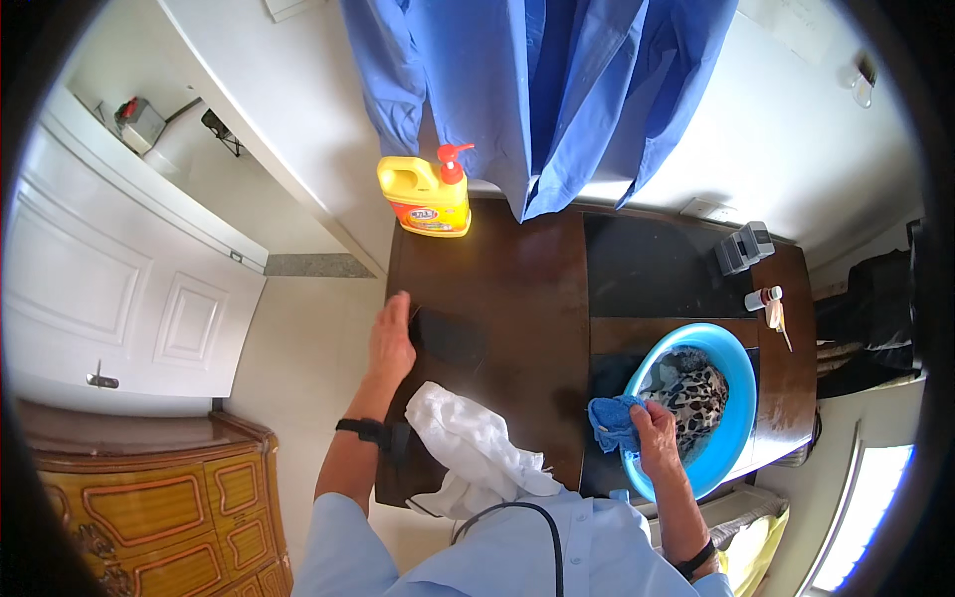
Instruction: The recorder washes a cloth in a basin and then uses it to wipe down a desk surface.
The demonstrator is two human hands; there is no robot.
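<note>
My right hand (pixel 658 440) grips a bunched blue cloth (pixel 615 424) at the left rim of a light-blue plastic basin (pixel 739 440). Leopard-print fabric (pixel 690 399) lies in the basin among suds and water. Over the left edge of the dark wooden table (pixel 522 276) is my left hand (pixel 391 339), holding nothing, its fingers extended and close together. Between my arms, a white towel (pixel 477 440) lies crumpled at the table's near edge, against my shirt. A yellow jug with a red pump (pixel 429 205) stands at the far left corner.
Blue garments (pixel 537 89) hang over the table's far edge. A grey device (pixel 744 248) and a small white-capped bottle (pixel 762 298) are at the back right. A carved wooden cabinet (pixel 149 500) and a white door (pixel 134 291) are on the left.
</note>
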